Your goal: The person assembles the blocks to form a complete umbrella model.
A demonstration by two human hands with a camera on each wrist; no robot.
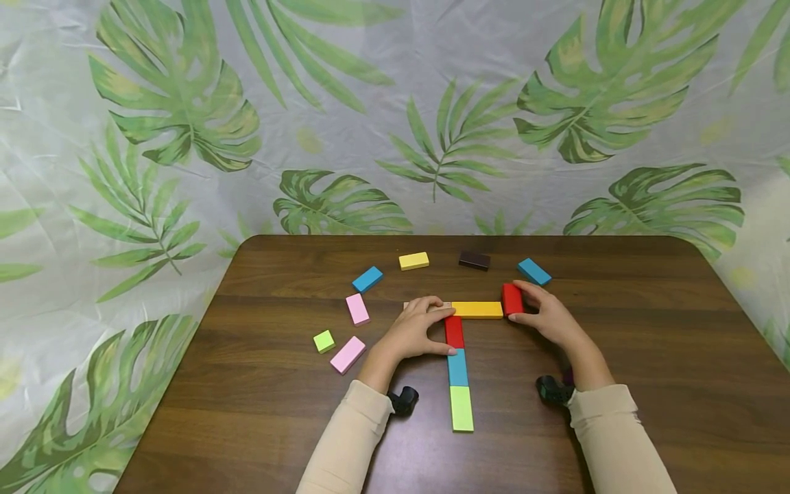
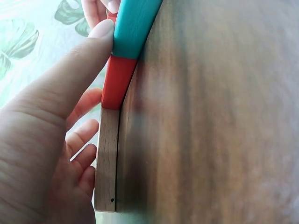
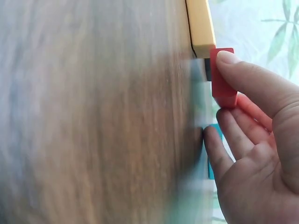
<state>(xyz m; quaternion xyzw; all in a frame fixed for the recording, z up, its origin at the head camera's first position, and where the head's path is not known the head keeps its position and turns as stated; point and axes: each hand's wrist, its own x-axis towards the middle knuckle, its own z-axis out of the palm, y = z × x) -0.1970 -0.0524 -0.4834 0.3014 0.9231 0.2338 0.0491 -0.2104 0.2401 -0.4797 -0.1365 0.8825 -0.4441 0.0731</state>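
Observation:
A red block (image 1: 512,300) is pinched between the thumb and fingers of my right hand (image 1: 551,317), beside the right end of a long yellow-orange block (image 1: 476,310). In the right wrist view, that red block (image 3: 223,77) looks slightly raised from the table. My left hand (image 1: 410,334) rests along the laid blocks, its thumb touching near where a second red block (image 1: 454,333) meets a blue block (image 1: 457,370). A lime-green block (image 1: 461,409) continues this column toward me. The left fingers partly cover a plain wood block (image 2: 107,161) left of the yellow-orange one.
Loose blocks lie around: two pink (image 1: 357,309), a small lime one (image 1: 324,341), a blue one (image 1: 367,279), a yellow one (image 1: 413,261), a dark one (image 1: 474,260) and another blue one (image 1: 534,272). A leaf-patterned cloth (image 1: 345,123) hangs behind the wooden table (image 1: 247,412).

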